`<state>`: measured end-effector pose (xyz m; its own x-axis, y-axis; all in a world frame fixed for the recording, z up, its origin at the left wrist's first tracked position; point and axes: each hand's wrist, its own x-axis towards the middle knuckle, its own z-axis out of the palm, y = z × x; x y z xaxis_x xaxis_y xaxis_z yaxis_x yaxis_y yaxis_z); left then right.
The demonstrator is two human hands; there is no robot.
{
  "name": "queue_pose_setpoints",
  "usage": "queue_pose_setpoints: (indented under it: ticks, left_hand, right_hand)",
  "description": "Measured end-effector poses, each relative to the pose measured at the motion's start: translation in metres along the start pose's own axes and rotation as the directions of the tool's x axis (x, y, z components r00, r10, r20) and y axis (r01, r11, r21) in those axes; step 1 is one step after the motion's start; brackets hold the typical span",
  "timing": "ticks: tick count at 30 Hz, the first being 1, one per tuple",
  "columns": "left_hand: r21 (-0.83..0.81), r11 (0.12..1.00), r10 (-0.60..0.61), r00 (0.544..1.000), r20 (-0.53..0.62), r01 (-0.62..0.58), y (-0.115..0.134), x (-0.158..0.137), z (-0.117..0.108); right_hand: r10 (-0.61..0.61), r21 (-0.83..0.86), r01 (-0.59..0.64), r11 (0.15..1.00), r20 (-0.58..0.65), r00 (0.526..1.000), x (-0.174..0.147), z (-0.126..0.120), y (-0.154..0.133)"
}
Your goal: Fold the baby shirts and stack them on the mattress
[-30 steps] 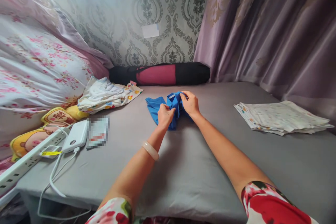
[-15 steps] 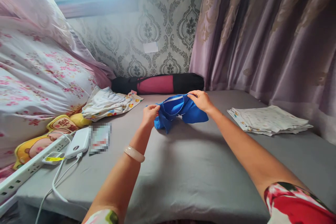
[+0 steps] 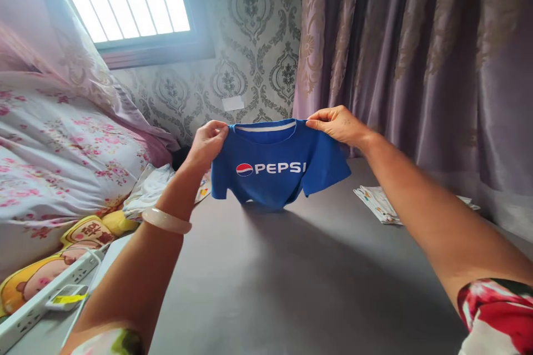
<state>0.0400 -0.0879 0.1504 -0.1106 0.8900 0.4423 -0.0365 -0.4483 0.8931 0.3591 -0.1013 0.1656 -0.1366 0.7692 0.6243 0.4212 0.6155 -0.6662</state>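
Note:
A small blue T-shirt point(image 3: 266, 186) with a white PEPSI print hangs spread between my hands, its front and neckline facing me. My left hand point(image 3: 209, 141) pinches the shoulder on the left of the collar. On the other side of the collar, my right hand point(image 3: 339, 123) grips the opposite shoulder between thumb and fingers. The shirt's lower part droops toward the grey sheet point(image 3: 250, 283) and casts a shadow there; whether the hem touches the sheet I cannot tell.
Folded patterned cloths point(image 3: 377, 203) lie at right, partly behind my right forearm. At left are a crumpled white cloth point(image 3: 145, 191), a yellow cartoon pillow point(image 3: 41, 277), a white power strip point(image 3: 50, 299) and floral bedding point(image 3: 75, 150). Purple curtains point(image 3: 387, 55) hang behind.
My hands have lifted the T-shirt and moved farther apart, so the bunched shirt now hangs open with its print showing. The view has tilted upward.

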Motion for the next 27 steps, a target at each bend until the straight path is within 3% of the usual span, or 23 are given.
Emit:
queue_pose_setpoints:
  ticks: [3, 6, 8, 9, 11, 13, 14, 16, 21, 25, 27]
  left_hand:
    - [0.121, 0.993, -0.036, 0.985, 0.17, 0.016, 0.037, 0.004, -0.013]
    - [0.213, 0.974, -0.146, 0.933, 0.329, 0.078, 0.064, 0.012, -0.024]
    - [0.315, 0.947, -0.18, 0.92, 0.348, 0.066, 0.069, 0.021, -0.025]
    - [0.351, 0.936, -0.146, 0.939, 0.311, 0.029, 0.068, 0.027, -0.022]
    - [0.357, 0.929, 0.041, 0.985, 0.166, -0.099, 0.057, 0.037, -0.015]
    - [0.338, 0.917, 0.198, 0.977, 0.08, -0.213, 0.04, 0.047, -0.008]
    - [0.329, 0.915, 0.22, 0.973, 0.076, -0.233, 0.031, 0.051, -0.005]
    - [0.305, 0.928, 0.198, 0.977, 0.076, -0.212, 0.016, 0.056, -0.001]
    - [0.08, 0.987, 0.134, 0.99, 0.044, -0.138, -0.005, 0.06, 0.008]
    - [0.028, 0.991, 0.131, 0.991, 0.025, -0.132, -0.019, 0.066, 0.018]
    - [-0.018, 0.998, 0.054, 0.997, 0.058, -0.053, -0.029, 0.07, 0.023]
  right_hand:
    - [0.01, 0.017, -0.01, 1.0, 0.018, 1.0, 0.009, -0.024, -0.016]
    - [0.016, -0.013, -0.015, 1.0, 0.091, 0.996, 0.017, -0.039, -0.023]
    - [0.014, -0.091, 0.0, 0.996, 0.156, 0.988, 0.022, -0.041, -0.022]
    - [0.001, -0.132, 0.02, 0.991, 0.157, 0.988, 0.024, -0.04, -0.02]
    - [-0.048, -0.213, 0.065, 0.975, 0.086, 0.995, 0.029, -0.036, -0.016]
    - [-0.081, -0.31, 0.081, 0.947, 0.015, 0.997, 0.032, -0.03, -0.009]
    - [-0.079, -0.358, 0.078, 0.931, 0.012, 0.997, 0.032, -0.027, -0.005]
    - [-0.082, -0.419, 0.075, 0.905, 0.003, 0.997, 0.032, -0.022, 0.004]
    - [-0.166, -0.479, 0.071, 0.875, -0.159, 0.973, 0.034, -0.012, 0.027]
    - [-0.188, -0.513, 0.004, 0.858, -0.307, 0.933, 0.04, -0.003, 0.043]
    - [-0.15, -0.544, -0.028, 0.838, -0.28, 0.948, 0.042, 0.002, 0.049]
